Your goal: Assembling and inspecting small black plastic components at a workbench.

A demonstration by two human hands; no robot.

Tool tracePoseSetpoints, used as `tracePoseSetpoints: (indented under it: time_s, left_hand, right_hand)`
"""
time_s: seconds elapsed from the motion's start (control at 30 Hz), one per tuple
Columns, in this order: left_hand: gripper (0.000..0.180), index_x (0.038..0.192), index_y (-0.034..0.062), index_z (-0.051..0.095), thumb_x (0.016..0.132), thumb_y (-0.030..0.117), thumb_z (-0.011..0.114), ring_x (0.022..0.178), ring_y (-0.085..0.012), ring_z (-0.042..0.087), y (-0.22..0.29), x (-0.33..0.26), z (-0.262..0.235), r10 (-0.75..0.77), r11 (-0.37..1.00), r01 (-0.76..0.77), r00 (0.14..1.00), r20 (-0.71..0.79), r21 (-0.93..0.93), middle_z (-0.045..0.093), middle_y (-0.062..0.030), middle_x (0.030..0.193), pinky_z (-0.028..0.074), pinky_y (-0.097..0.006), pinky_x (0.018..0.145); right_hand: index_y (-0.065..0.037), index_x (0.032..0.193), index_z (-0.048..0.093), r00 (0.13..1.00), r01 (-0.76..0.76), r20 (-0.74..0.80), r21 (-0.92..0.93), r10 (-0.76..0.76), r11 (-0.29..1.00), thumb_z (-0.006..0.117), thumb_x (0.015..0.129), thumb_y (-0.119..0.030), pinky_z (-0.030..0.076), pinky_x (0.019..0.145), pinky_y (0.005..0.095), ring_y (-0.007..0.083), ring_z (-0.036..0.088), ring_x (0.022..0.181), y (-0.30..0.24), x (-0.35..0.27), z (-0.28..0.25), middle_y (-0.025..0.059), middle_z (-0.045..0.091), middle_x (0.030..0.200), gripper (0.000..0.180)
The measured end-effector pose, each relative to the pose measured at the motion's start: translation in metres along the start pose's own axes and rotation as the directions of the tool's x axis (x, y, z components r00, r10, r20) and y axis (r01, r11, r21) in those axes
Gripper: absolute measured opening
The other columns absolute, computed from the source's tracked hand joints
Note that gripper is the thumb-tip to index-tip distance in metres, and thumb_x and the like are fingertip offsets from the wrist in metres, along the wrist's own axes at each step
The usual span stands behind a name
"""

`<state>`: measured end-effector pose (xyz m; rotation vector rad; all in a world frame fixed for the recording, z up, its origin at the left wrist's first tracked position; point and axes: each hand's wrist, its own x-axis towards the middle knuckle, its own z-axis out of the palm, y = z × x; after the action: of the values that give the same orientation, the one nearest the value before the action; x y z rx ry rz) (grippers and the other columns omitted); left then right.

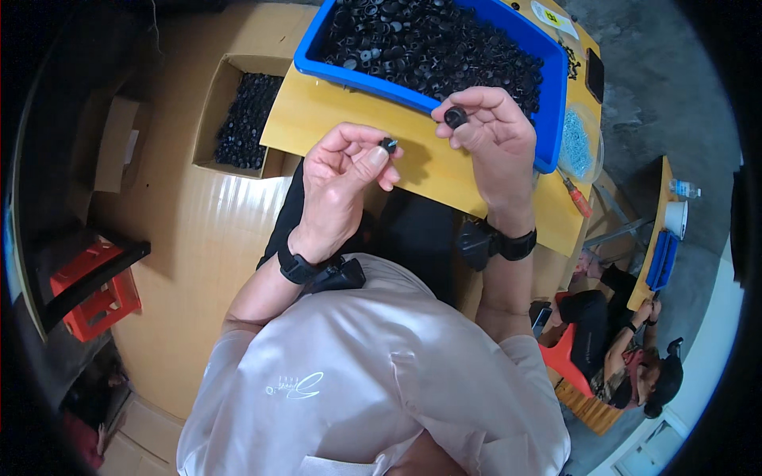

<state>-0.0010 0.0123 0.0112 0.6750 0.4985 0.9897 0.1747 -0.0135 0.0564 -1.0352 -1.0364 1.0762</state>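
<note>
Between thumb and fingers, my left hand [340, 176] pinches a small black plastic part [386, 144] with a bit of shiny metal, like a screw, sticking out of it. My right hand [502, 141] grips a round black knob-like cap [456, 117] at its fingertips. Both hands are raised over the near edge of the yellow table [317, 111], a short way apart. Just beyond them sits a blue tray [381, 86] heaped with black plastic parts [429, 47].
Right of the tray are a clear dish of small screws [577, 143], a red-handled screwdriver [577, 198] and a dark phone [594, 73]. A cardboard box of black parts [240, 119] stands at left, near a red stool [95, 289]. Another person [627, 349] sits at far right.
</note>
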Motion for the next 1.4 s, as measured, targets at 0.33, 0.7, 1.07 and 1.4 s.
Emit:
tracePoseSetpoints:
  time_s: [0.33,0.7,1.07,1.4]
  left_hand:
    - [0.016,0.098,-0.0016,0.053,0.083,0.004,0.056,0.069,-0.0133,0.061,0.003,-0.01,0.009,0.053,0.999,-0.053,0.993,0.11,0.0,0.062,-0.015,0.089,0.05,-0.022,0.061]
    - [0.015,0.098,-0.0011,0.051,0.084,0.004,0.055,0.072,-0.0141,0.061,0.013,-0.016,0.022,0.086,0.99,-0.109,0.969,0.23,0.09,0.062,-0.0164,0.094,0.05,-0.022,0.061]
    - [0.015,0.098,-0.0013,0.051,0.084,0.003,0.055,0.073,-0.0135,0.061,0.009,-0.018,0.02,0.079,0.983,-0.111,0.974,0.213,0.145,0.061,-0.0135,0.094,0.05,-0.021,0.062]
    - [0.015,0.098,-0.0021,0.052,0.084,0.003,0.056,0.073,-0.013,0.061,0.004,-0.016,0.018,0.15,0.962,-0.185,0.973,0.178,0.199,0.062,-0.0118,0.089,0.05,-0.022,0.064]
  right_hand:
    - [0.0,0.093,0.058,0.966,0.257,0.073,-0.294,-0.247,0.921,0.061,0.072,0.007,0.041,0.064,0.0189,0.0076,0.051,0.074,0.009,-0.025,0.009,0.0033,0.056,0.085,0.023]
    - [0.002,0.098,0.057,0.994,0.107,-0.021,0.066,-0.106,0.992,0.062,0.076,0.003,0.042,0.067,0.0194,0.0078,0.052,0.077,0.016,-0.046,0.017,0.0036,0.057,0.085,0.022]
    - [0.002,0.101,0.054,0.989,0.14,-0.031,-0.084,-0.143,0.987,0.055,0.079,0.008,0.043,0.069,0.0203,0.0086,0.053,0.077,0.014,-0.05,0.022,0.0055,0.059,0.087,0.023]
    - [0.002,0.1,0.055,0.989,0.13,-0.102,0.192,-0.112,0.973,0.058,0.082,-0.005,0.042,0.062,0.0186,0.0078,0.053,0.071,0.025,-0.05,0.017,0.0032,0.055,0.084,0.019]
